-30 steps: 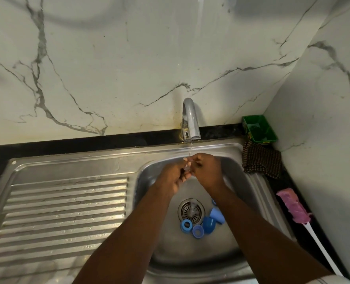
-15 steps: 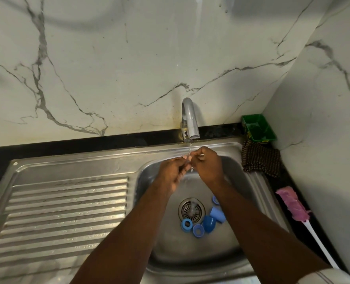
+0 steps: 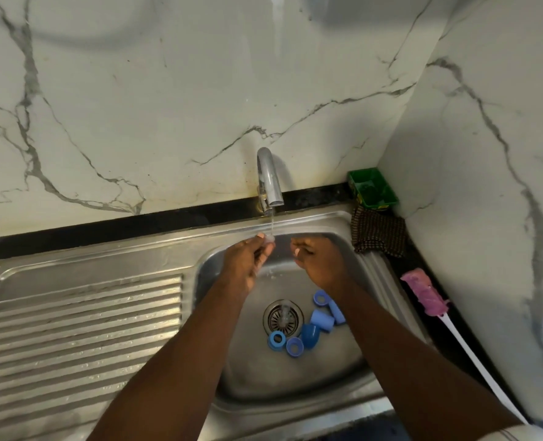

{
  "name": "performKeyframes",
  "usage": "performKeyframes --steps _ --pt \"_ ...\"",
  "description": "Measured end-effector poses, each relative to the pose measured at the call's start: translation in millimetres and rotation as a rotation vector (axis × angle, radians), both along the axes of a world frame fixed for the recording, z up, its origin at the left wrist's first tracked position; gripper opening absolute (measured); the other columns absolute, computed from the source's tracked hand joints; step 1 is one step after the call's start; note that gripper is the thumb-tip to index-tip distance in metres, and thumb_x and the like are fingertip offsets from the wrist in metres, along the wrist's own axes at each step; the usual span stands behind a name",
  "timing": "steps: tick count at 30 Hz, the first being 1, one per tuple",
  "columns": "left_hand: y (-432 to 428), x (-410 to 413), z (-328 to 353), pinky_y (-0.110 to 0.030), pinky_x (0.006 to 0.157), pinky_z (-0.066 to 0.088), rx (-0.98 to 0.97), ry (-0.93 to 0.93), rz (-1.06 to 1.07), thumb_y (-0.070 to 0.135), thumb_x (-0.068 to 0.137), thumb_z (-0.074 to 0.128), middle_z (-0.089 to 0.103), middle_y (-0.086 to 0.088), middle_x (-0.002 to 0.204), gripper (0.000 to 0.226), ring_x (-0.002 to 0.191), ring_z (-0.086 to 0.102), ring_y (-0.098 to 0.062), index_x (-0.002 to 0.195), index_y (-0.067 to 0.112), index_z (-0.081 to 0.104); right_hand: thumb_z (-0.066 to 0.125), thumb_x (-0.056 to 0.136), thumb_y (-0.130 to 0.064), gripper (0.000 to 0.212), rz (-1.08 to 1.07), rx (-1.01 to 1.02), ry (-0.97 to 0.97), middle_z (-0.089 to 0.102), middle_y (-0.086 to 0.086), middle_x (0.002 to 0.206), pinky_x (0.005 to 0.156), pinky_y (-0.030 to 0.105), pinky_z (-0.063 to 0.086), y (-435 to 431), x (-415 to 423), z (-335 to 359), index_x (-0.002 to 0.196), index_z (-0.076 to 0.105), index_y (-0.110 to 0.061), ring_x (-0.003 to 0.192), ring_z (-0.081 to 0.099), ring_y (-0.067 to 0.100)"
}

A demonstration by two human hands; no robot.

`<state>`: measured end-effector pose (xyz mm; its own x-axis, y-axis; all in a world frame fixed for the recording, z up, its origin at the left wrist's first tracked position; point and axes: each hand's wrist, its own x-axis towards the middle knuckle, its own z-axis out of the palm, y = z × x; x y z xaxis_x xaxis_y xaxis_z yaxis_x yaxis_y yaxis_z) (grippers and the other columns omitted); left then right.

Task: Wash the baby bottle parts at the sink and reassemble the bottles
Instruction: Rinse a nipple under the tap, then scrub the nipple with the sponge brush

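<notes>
Over the steel sink basin, my left hand pinches a small clear bottle part under the thin stream of water from the tap. My right hand hovers a little to the right of the stream, fingers curled, with nothing visible in it. Several blue bottle parts lie on the basin floor beside the drain: rings and caps, partly hidden by my right forearm.
A ribbed steel drainboard lies left of the basin. At the back right stand a green tray and a dark checked cloth. A pink-headed bottle brush with a white handle lies on the right counter. Marble walls close the back and right.
My hands were together under the stream, both on the small part. Now my right hand has let go and moved right, while my left keeps the part in the water.
</notes>
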<state>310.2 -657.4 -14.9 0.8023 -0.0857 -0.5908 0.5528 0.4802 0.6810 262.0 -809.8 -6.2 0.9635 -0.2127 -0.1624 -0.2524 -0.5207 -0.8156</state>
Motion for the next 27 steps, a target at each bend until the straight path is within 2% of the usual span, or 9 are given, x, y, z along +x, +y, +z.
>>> performKeyframes --steps 2,5,7,10,13,17,19,22,27 --pt "-3 -3 1 -0.033 0.093 0.057 -0.025 0.011 -0.025 0.004 0.092 0.066 0.077 -0.014 0.098 0.009 0.099 0.073 -0.024 0.099 0.000 0.070 0.057 0.095 -0.009 0.018 0.004 -0.129 -0.014 0.074 0.013 0.099 0.088 0.040 0.055 -13 -20 2 0.102 0.074 -0.005 0.091 0.070 0.027" --pt "-6 -7 -1 -0.034 0.093 0.056 -0.053 0.012 -0.052 0.005 0.093 0.065 0.076 -0.014 0.097 0.008 0.103 0.071 -0.025 0.098 0.000 0.069 0.059 0.096 -0.013 0.017 -0.050 -0.288 -0.006 0.074 0.009 0.093 0.081 0.026 0.049 -39 -59 5 0.099 0.076 -0.011 0.080 0.064 0.016" --pt "-7 -9 -4 -0.030 0.084 0.060 0.007 0.000 -0.121 0.013 0.096 0.065 0.075 -0.013 0.100 0.013 0.099 0.072 -0.023 0.101 0.003 0.070 0.061 0.094 -0.015 0.016 -0.137 -0.385 -0.035 0.075 0.009 0.094 0.077 0.023 0.044 -60 -91 11 0.099 0.076 -0.015 0.081 0.065 0.020" --pt "-13 -21 -8 -0.027 0.075 0.060 0.081 -0.008 -0.274 0.024 0.099 0.062 0.075 -0.006 0.099 0.017 0.089 0.071 -0.016 0.103 0.011 0.071 0.065 0.089 -0.014 0.017 -0.316 -0.573 -0.081 0.075 0.011 0.091 0.071 0.031 0.047 -96 -142 21 0.101 0.076 -0.018 0.082 0.069 0.033" --pt "-27 -42 -12 -0.028 0.081 0.058 0.088 0.031 -0.341 0.024 0.099 0.062 0.076 -0.003 0.087 0.015 0.082 0.069 -0.014 0.099 0.012 0.070 0.060 0.092 -0.020 0.020 -0.441 -0.668 0.080 0.073 0.014 0.093 0.071 0.038 0.052 -130 -184 21 0.106 0.075 -0.020 0.085 0.068 0.037" --pt "-42 -66 -17 -0.024 0.064 0.060 0.074 0.057 -0.395 0.023 0.097 0.063 0.077 -0.005 0.081 0.020 0.072 0.073 -0.012 0.106 0.007 0.068 0.053 0.093 -0.025 0.021 -0.448 -0.772 0.312 0.066 0.007 0.093 0.070 0.040 0.057 -154 -218 9 0.108 0.067 -0.022 0.084 0.067 0.031" --pt "-47 -78 -14 -0.023 0.064 0.060 0.059 0.044 -0.429 0.022 0.096 0.063 0.077 -0.008 0.087 0.019 0.074 0.074 -0.012 0.103 0.006 0.069 0.055 0.093 -0.025 0.018 -0.450 -0.791 0.382 0.065 0.006 0.097 0.071 0.041 0.057 -159 -226 4 0.107 0.065 -0.019 0.088 0.066 0.030" --pt "-52 -96 -4 -0.024 0.075 0.059 0.019 0.041 -0.468 0.016 0.096 0.063 0.076 -0.011 0.093 0.016 0.080 0.072 -0.014 0.099 0.003 0.071 0.057 0.092 -0.022 0.016 -0.445 -0.787 0.433 0.066 0.006 0.094 0.072 0.043 0.058 -166 -232 -4 0.105 0.066 -0.017 0.086 0.067 0.027" --pt "-48 -112 11 -0.028 0.073 0.056 0.035 0.116 -0.431 0.015 0.095 0.063 0.075 -0.006 0.088 0.014 0.079 0.066 -0.015 0.091 0.008 0.074 0.059 0.088 -0.021 0.013 -0.443 -0.736 0.378 0.065 0.005 0.086 0.068 0.046 0.059 -174 -236 -13 0.098 0.065 -0.017 0.079 0.066 0.026"
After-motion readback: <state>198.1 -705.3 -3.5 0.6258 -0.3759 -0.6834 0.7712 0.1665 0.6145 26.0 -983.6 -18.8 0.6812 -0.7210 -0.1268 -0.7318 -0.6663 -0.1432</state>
